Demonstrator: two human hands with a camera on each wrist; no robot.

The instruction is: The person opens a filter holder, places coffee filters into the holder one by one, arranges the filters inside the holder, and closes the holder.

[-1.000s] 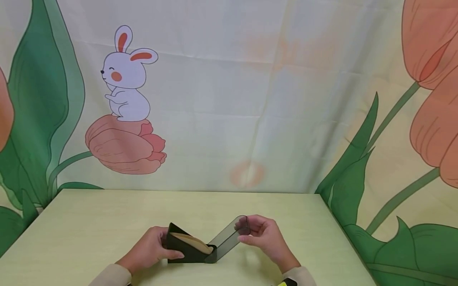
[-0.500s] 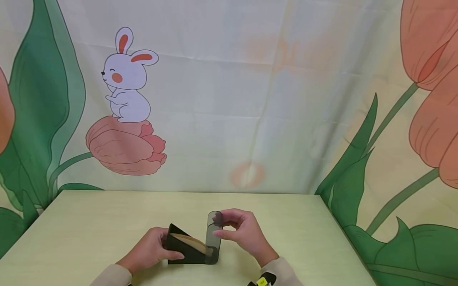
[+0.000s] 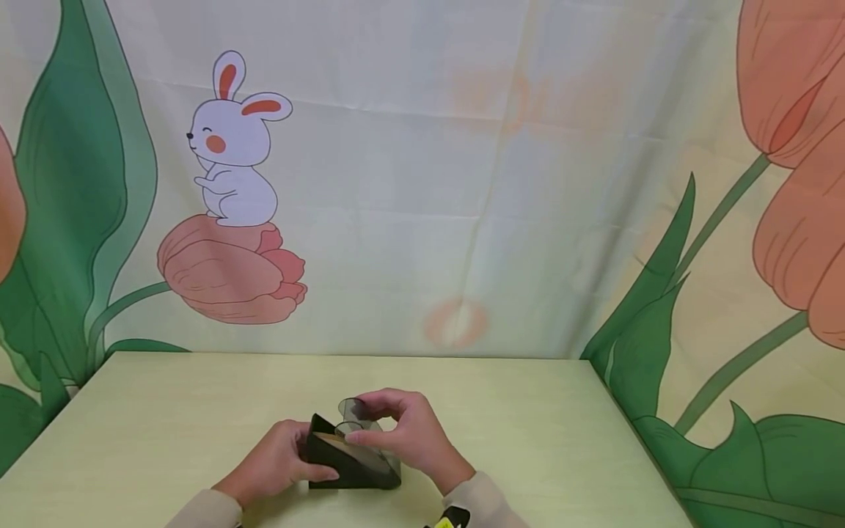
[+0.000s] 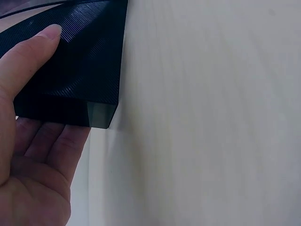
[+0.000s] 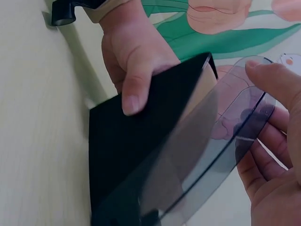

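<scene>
A black box (image 3: 356, 469) with a sloping open top stands on the table, a tan, paper-like stack (image 5: 203, 89) showing inside it. My left hand (image 3: 280, 456) grips its left end, thumb on the front wall and the other fingers behind. In the left wrist view the thumb lies flat on the ribbed black wall (image 4: 89, 61). A smoky see-through lid (image 5: 202, 162), joined at the box's right end, slants above the opening. My right hand (image 3: 405, 429) pinches the lid's free end between thumb and fingers. The lid is partly lowered over the stack.
The pale wooden table (image 3: 198, 403) runs back to a printed cloth (image 3: 383, 220) with a rabbit and tulips. A black band with a yellow patch (image 3: 450, 519) sits at the right wrist.
My right hand has swung the lid leftward from its leaning-right position, past upright, to above the box. My left hand and the box have stayed in place.
</scene>
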